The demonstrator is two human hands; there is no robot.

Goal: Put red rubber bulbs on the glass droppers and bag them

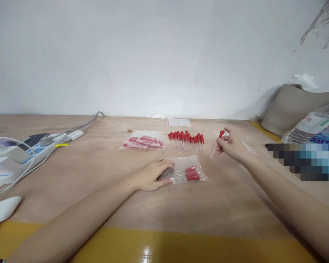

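Note:
My left hand point(153, 175) lies on the left end of a clear plastic bag point(190, 165), fingers pinching its opening; a few red-capped droppers sit inside. My right hand point(231, 146) is raised just right of the bag and pinches one dropper point(218, 140) with a red bulb, its glass tip pointing down-left. A row of several loose red-capped droppers point(186, 139) lies behind the bag. Filled bags of droppers point(142, 142) are stacked to the left of that row.
Empty clear bags point(179, 122) lie by the wall. A power strip with cables point(30, 149) and a white mouse point(2, 210) are at the left. A grey pouch point(293, 106) and water bottles point(313, 126) stand at the right. Yellow tape point(164, 244) edges the wooden table.

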